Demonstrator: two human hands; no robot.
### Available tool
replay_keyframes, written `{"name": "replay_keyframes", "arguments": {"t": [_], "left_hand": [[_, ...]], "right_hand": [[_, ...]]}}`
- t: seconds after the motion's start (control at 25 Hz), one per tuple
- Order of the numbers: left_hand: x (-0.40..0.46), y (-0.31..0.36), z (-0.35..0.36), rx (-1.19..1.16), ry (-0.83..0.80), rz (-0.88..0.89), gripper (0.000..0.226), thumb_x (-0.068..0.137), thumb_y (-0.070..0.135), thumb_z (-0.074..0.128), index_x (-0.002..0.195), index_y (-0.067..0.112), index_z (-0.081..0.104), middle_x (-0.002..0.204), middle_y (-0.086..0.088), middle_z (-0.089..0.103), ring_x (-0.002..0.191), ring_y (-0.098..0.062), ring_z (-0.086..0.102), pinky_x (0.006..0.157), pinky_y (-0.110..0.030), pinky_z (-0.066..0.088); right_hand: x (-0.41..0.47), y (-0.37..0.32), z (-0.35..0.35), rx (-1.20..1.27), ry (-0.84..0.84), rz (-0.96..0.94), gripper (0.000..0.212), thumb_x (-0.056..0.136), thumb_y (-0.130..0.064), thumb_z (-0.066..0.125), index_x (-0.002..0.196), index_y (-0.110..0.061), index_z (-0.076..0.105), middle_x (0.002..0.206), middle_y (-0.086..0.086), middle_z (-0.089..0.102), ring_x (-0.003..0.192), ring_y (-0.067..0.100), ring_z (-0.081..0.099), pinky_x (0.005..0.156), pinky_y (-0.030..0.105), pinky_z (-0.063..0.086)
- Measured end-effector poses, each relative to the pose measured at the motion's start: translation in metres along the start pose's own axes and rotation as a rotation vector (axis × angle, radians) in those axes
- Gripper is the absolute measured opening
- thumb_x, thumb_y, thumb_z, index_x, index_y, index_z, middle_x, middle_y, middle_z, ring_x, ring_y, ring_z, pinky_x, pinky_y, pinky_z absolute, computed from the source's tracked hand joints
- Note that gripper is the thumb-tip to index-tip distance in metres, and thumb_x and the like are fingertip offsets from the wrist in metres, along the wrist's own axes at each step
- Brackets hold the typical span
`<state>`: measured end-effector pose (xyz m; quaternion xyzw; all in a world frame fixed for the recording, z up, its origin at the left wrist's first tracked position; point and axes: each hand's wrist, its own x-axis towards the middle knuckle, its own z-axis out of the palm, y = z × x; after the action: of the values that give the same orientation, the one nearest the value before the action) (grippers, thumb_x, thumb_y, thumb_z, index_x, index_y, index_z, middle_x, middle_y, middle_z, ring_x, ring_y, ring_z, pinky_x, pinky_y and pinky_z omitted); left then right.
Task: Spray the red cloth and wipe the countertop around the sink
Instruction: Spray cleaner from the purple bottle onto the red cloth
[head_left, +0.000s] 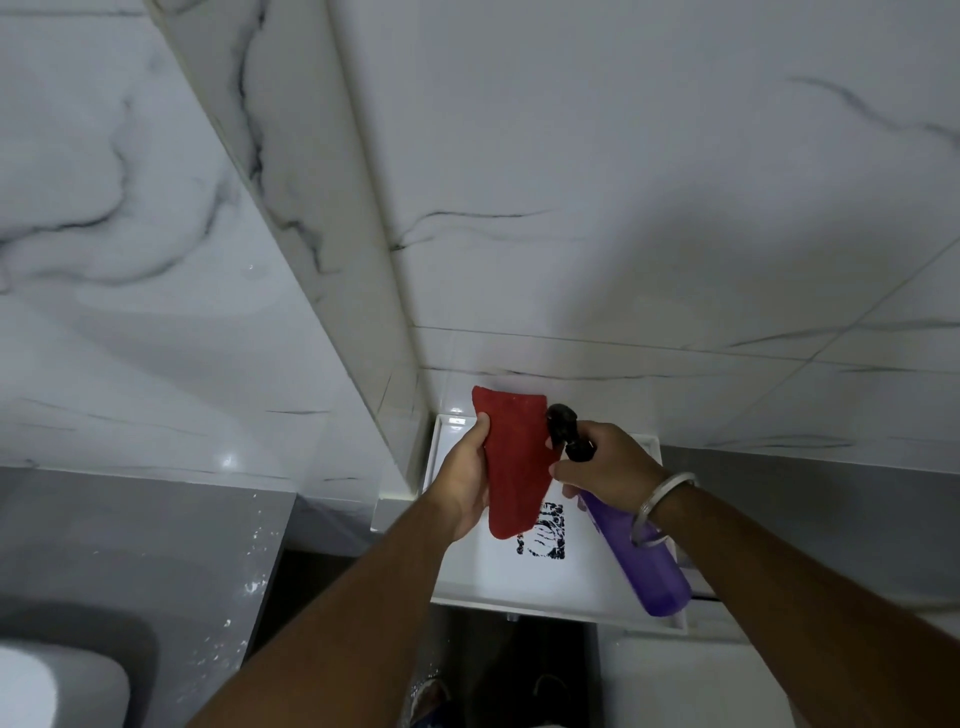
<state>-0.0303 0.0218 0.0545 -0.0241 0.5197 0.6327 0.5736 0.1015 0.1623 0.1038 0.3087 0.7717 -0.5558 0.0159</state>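
My left hand (467, 475) holds the red cloth (514, 457) upright in front of me, its lower end hanging past my palm. My right hand (608, 467) grips a purple spray bottle (641, 556) by the neck, fingers at the trigger. The bottle's black nozzle (562, 422) points at the cloth and almost touches its right edge. Both hands hover above a white square sink (530, 577) with a black drain pattern. Grey countertop (135, 540) lies at the lower left.
Marble-patterned wall tiles fill the upper view, with a protruding column (332, 234) meeting the sink's left corner. A white rounded object (57, 686) sits at the bottom left. A metal bangle (662, 506) is on my right wrist. My feet show on the floor below the sink.
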Motion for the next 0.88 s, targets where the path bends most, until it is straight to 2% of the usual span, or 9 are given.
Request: {"name": "replay_keyframes", "arguments": {"t": [0.2,0.32,0.4,0.52,0.72,0.8,0.88], "left_hand": [[-0.002,0.003,0.001,0.000,0.017,0.008,0.066,0.097,0.067,0.029,0.125,0.021,0.067,0.122,-0.007,0.073,0.114,-0.023,0.068,0.105,-0.046,0.047],[0.000,0.003,0.002,-0.010,0.020,0.002,0.066,0.097,0.067,0.028,0.122,0.020,0.069,0.122,-0.008,0.073,0.115,-0.023,0.068,0.107,-0.047,0.045],[0.000,0.003,0.002,-0.008,0.022,0.000,0.066,0.097,0.067,0.029,0.119,0.021,0.071,0.120,-0.008,0.074,0.113,-0.023,0.069,0.107,-0.047,0.046],[0.002,0.001,0.000,0.006,0.024,-0.005,0.065,0.097,0.065,0.031,0.123,0.019,0.069,0.121,-0.008,0.074,0.113,-0.022,0.069,0.104,-0.045,0.047],[0.005,-0.001,-0.006,-0.018,0.011,0.003,0.058,0.098,0.059,0.039,0.124,0.015,0.067,0.121,-0.010,0.073,0.113,-0.025,0.069,0.102,-0.046,0.049],[0.006,-0.001,-0.007,-0.014,0.005,0.003,0.058,0.098,0.057,0.040,0.129,0.015,0.064,0.123,-0.010,0.073,0.114,-0.026,0.068,0.104,-0.049,0.048],[0.006,-0.001,-0.007,-0.011,0.002,0.000,0.057,0.099,0.056,0.041,0.132,0.015,0.061,0.124,-0.010,0.072,0.115,-0.026,0.068,0.098,-0.047,0.053]], "right_hand": [[0.003,-0.007,-0.001,-0.010,-0.063,0.084,0.013,0.075,-0.019,0.077,0.083,-0.013,0.068,0.072,0.011,0.076,0.056,0.019,0.069,0.052,0.030,0.055],[0.001,-0.007,0.000,0.035,-0.046,0.049,0.018,0.073,-0.013,0.077,0.088,-0.010,0.067,0.080,0.017,0.075,0.071,0.029,0.073,0.063,0.037,0.058],[-0.001,-0.008,0.000,0.068,-0.054,0.042,0.021,0.072,-0.013,0.079,0.090,-0.012,0.068,0.081,0.015,0.075,0.078,0.030,0.073,0.064,0.035,0.058],[-0.004,-0.008,0.000,0.060,-0.069,0.057,0.021,0.072,-0.023,0.083,0.084,-0.015,0.069,0.074,0.006,0.076,0.071,0.024,0.074,0.054,0.029,0.056],[-0.015,0.004,0.000,0.067,-0.073,0.058,0.033,0.062,-0.033,0.086,0.084,-0.015,0.068,0.084,0.010,0.073,0.065,0.022,0.071,0.054,0.032,0.057],[-0.022,0.011,0.002,-0.033,-0.093,0.078,0.036,0.062,-0.041,0.085,0.074,-0.015,0.064,0.073,0.008,0.069,0.056,0.022,0.069,0.054,0.032,0.057],[-0.029,0.018,0.004,-0.086,-0.101,0.096,0.038,0.063,-0.043,0.085,0.070,-0.016,0.059,0.064,0.003,0.064,0.052,0.023,0.067,0.055,0.034,0.058]]}}
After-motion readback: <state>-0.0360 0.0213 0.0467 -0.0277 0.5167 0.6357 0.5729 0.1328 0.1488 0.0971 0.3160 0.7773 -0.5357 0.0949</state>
